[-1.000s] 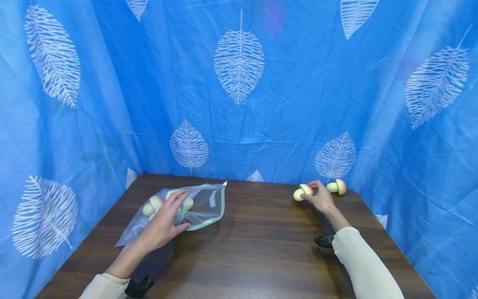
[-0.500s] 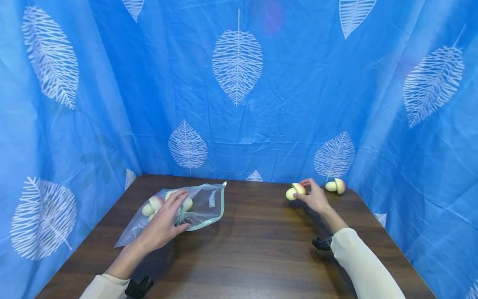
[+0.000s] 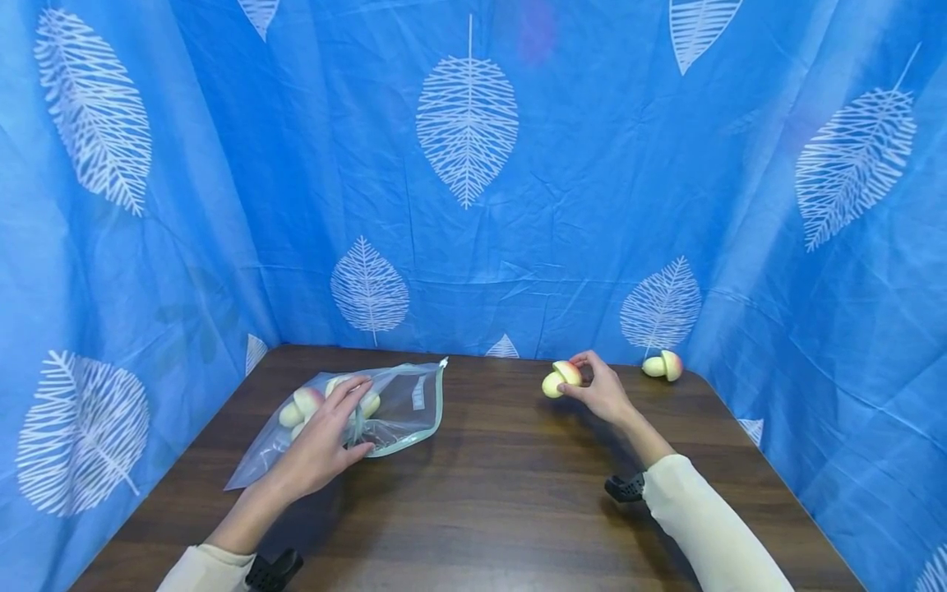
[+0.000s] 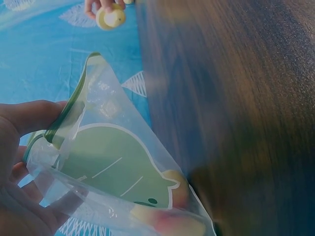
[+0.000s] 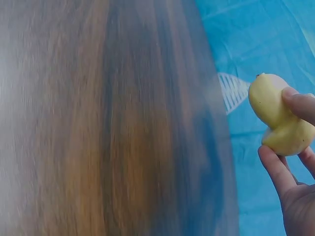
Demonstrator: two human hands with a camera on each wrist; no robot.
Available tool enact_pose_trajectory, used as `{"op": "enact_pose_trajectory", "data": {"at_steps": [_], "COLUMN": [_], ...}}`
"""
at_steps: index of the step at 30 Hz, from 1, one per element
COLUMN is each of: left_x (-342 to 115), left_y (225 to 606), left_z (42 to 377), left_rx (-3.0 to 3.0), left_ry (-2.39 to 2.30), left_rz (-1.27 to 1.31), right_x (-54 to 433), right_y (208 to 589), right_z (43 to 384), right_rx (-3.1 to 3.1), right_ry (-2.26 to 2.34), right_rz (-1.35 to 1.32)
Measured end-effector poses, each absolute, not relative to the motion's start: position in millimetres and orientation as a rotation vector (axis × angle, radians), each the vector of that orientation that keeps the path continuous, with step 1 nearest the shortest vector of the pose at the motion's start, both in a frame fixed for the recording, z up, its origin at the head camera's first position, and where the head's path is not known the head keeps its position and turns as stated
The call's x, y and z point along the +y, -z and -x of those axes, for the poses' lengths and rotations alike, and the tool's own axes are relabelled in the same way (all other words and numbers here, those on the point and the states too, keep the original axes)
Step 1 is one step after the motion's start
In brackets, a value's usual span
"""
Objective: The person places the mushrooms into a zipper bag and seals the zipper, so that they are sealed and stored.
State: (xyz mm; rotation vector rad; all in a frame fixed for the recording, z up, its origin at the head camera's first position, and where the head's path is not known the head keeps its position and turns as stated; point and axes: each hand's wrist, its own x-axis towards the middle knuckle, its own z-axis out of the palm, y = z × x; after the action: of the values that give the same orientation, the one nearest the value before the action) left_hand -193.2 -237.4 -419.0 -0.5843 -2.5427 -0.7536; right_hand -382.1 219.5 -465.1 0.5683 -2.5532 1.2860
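Observation:
My right hand (image 3: 602, 395) pinches a mushroom-shaped toy (image 3: 558, 381), pale yellow with a reddish cap, above the right half of the table. In the right wrist view the thumb presses one side of this mushroom (image 5: 270, 105) and fingertips touch its underside. My left hand (image 3: 321, 448) holds a clear zip bag (image 3: 399, 403) lying at the left. The left wrist view shows the thumb at the bag's green-edged mouth and the other fingers behind the film. Several similar mushrooms (image 3: 299, 405) are inside the bag, partly hidden by the hand. A green print (image 4: 108, 157) covers part of the bag.
Another mushroom (image 3: 662, 366) lies on its side at the table's back right corner. The dark wooden table (image 3: 481, 493) is enclosed at the back and sides by a blue curtain (image 3: 473, 255) with white leaf prints. Black straps (image 3: 625, 487) sit at both wrists.
My right hand has carried the mushroom leftward, away from the one in the back right corner. My left hand and the bag have stayed in place.

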Motion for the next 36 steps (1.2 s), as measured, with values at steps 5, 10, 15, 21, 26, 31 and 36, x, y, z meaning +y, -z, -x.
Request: {"op": "enact_pose_trajectory", "data": {"at_steps": [5, 10, 15, 21, 26, 31, 36], "left_x": [-237, -236, -236, -234, -234, -233, -234], "left_y": [418, 416, 417, 417, 417, 417, 417], "left_z": [194, 194, 194, 194, 194, 194, 194], "left_rx": [-2.552, -2.557, -2.558, -2.575, -2.575, -2.577, -2.566], "left_ry": [0.755, 0.749, 0.759, 0.771, 0.768, 0.758, 0.754], "left_rz": [0.584, 0.581, 0.588, 0.567, 0.564, 0.561, 0.569], "right_x": [205, 190, 178, 164, 152, 140, 126], "right_y": [461, 457, 458, 456, 452, 447, 442], "right_z": [378, 375, 371, 365, 361, 356, 351], "right_rx": [-2.537, -2.524, -2.501, -2.485, -2.475, -2.452, -2.441], "right_ry": [-1.273, -1.28, -1.3, -1.29, -1.289, -1.322, -1.34], "right_rz": [-0.656, -0.73, -0.776, -0.829, -0.894, -0.948, -0.99]}}
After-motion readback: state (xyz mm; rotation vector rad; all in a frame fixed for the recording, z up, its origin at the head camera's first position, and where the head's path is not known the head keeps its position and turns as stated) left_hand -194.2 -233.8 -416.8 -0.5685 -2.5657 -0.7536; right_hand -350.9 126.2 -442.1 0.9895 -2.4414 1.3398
